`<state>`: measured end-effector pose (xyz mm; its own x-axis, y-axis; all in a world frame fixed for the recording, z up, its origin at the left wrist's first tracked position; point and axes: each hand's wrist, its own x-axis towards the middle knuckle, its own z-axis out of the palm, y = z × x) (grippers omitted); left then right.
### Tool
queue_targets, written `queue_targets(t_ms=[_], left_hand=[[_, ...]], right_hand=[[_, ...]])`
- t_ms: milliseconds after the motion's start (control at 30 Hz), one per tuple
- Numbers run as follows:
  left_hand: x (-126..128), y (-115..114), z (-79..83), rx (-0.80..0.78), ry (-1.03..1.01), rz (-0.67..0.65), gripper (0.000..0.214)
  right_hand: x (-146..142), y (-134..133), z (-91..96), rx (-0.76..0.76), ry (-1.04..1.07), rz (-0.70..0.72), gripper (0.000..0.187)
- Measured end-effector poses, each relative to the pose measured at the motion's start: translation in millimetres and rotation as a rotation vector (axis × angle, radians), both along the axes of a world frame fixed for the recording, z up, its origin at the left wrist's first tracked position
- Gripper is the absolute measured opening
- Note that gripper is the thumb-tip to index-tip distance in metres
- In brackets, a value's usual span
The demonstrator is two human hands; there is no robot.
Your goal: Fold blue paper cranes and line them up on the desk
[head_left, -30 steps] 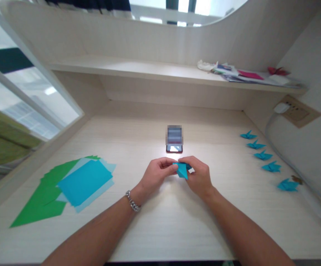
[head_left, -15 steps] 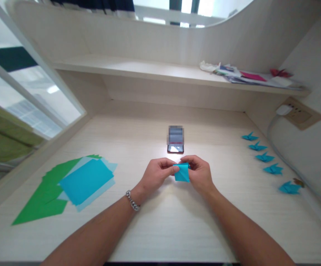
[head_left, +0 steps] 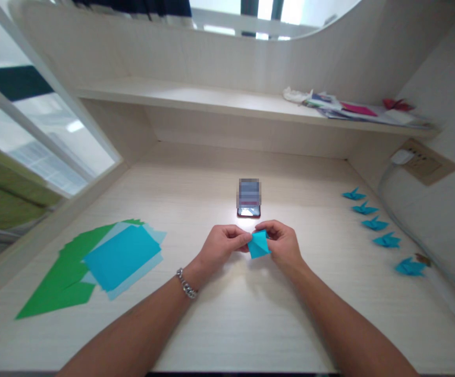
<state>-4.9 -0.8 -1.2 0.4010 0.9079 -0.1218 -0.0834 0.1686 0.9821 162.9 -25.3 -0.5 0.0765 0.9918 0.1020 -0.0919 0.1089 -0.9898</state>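
Observation:
A small folded piece of blue paper (head_left: 258,244) is pinched between both hands just above the desk's middle. My left hand (head_left: 222,247), with a metal bracelet at the wrist, grips its left edge with thumb and fingers closed. On the other side, my right hand (head_left: 284,245) holds the right edge, fingers curled. A phone (head_left: 248,199) lies on the desk just beyond the hands.
A stack of blue sheets (head_left: 123,256) lies over green sheets (head_left: 60,277) at the left. Several folded blue paper cranes (head_left: 374,224) line the right side by a white cable (head_left: 392,209) and wall socket (head_left: 421,163). A shelf (head_left: 211,99) above carries papers (head_left: 345,109).
The folded paper has been turned between the fingers: from a downward-pointing shape to a flat square-like face. Both hands stay in the same place.

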Motion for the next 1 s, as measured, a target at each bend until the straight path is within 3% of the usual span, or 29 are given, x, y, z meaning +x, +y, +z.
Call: queue_targets(t_ms=[233, 633, 867, 1000], left_hand=[[4.3, -1.5, 1.9, -0.073, -0.135, -0.001, 0.028], [1.4, -0.9, 4.1, 0.04, 0.011, 0.01, 0.02], [1.4, 4.8, -1.0, -0.049, -0.116, 0.172, 0.023], [1.3, 6.7, -2.8, -0.053, -0.138, 0.232, 0.026]], right_hand=[[0.1, 1.6, -1.6, 0.015, -0.022, -0.048, 0.02], [1.2, 1.5, -4.8, 0.034, -0.001, -0.039, 0.023], [6.5, 4.9, -0.7, -0.141, 0.145, 0.073, 0.029], [5.0, 2.7, 0.5, -0.129, 0.187, 0.094, 0.032]])
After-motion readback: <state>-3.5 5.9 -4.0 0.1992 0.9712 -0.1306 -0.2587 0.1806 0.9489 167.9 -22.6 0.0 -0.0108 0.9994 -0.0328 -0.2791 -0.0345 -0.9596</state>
